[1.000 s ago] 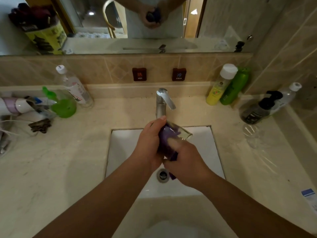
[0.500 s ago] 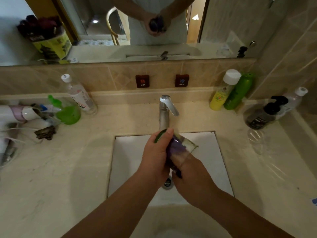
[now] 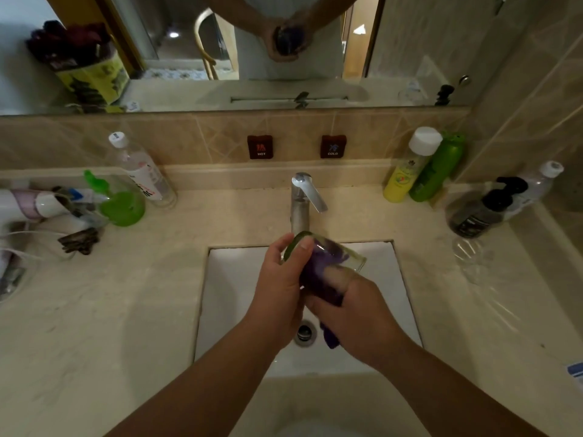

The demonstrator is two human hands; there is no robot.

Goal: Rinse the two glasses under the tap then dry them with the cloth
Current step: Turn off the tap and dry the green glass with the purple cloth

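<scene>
Over the white sink [image 3: 391,298], my left hand [image 3: 280,291] grips a clear glass [image 3: 350,257] that lies tilted, its mouth toward the right. A purple cloth [image 3: 321,279] is stuffed inside the glass and hangs out below my right hand [image 3: 356,313], which holds the cloth with fingers pushed into the glass. The chrome tap [image 3: 301,203] stands just behind; no water is seen running. A second clear glass [image 3: 470,253] stands upright on the counter at the right.
Yellow and green bottles [image 3: 419,171] stand back right, dark pump bottles [image 3: 492,206] beside them. A clear water bottle [image 3: 142,171], a green spray bottle [image 3: 120,203] and toiletries crowd the left counter. HOT and COLD signs hang on the tiles under the mirror.
The view has tilted slightly, so everything sits lower in the frame. Both hands keep working the cloth inside the glass, which has turned a little in my left hand.
</scene>
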